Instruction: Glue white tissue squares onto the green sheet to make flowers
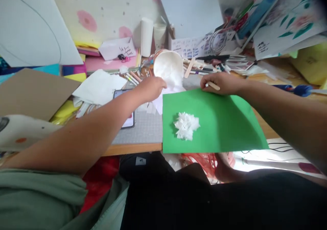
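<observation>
My left hand (152, 88) is closed, fingertips together at the lower rim of a white paper tub (167, 64); what they pinch is hidden. The tub tilts its mouth towards me, with whitish stuff inside. My right hand (217, 82) is closed around a flat wooden craft stick (213, 86), at the far edge of a green sheet (224, 121). On the sheet's left part sits a ruffled white paper flower (187, 125). Under my left hand, a pale lilac paper (158, 104) lies partly beneath the green sheet.
A phone (130, 121) lies partly under my left forearm on a grey mat (148, 131). Pens, another wooden stick (189, 68) and papers crowd the back. A white roll (146, 37) stands near the wall. Brown cardboard (35, 93) lies left. The green sheet overhangs the table's front edge.
</observation>
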